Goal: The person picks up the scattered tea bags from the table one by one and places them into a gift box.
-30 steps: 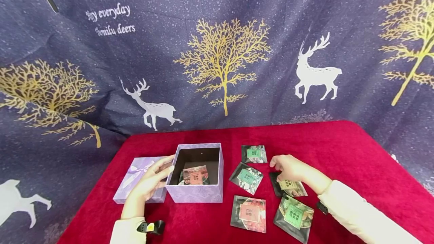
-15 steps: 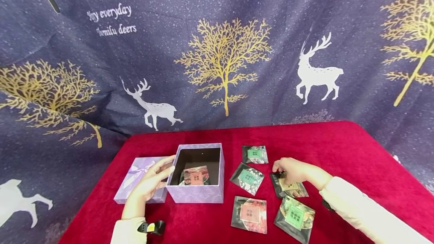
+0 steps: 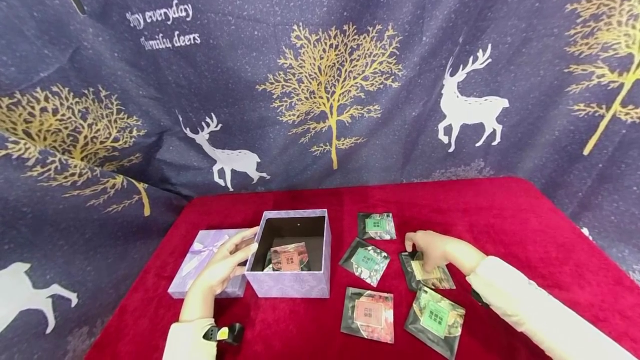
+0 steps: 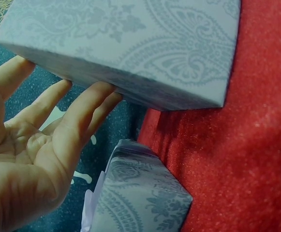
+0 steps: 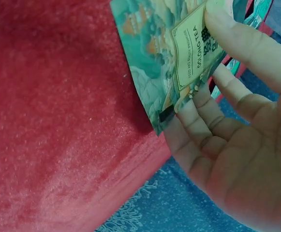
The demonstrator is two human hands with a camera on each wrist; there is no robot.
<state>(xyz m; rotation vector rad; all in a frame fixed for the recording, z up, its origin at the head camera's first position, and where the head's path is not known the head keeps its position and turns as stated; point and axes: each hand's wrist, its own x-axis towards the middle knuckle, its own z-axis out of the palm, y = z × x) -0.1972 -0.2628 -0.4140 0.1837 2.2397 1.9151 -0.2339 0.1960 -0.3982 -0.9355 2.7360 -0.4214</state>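
Note:
My right hand [image 3: 439,250] pinches a dark tea sachet [image 3: 441,280] with a yellowish label, thumb on its face and fingers at its far edge. In the right wrist view the label on this tea sachet [image 5: 167,53] reads "oolong tea". The fingertips of my left hand [image 3: 223,264] touch the left side of an uncovered lilac patterned box [image 3: 287,286], fingers fairly straight. Inside the box lies a red-labelled tea sachet [image 3: 290,258]. Behind my left hand rests the lilac lid [image 3: 186,276] with a ribbon bow, its edge also visible in the left wrist view.
Between box and right hand lie a small green tea sachet [image 3: 376,226], a teal-labelled one and a red tea sachet [image 3: 368,314]. A green-labelled tea sachet [image 3: 435,322] lies nearest the front right. The red cloth [image 3: 500,226] covers the table; a printed curtain hangs behind.
My right thumb has shifted rightward over the sachet onto its label, while the fingers have come to its far edge. My left hand and the box keep their places.

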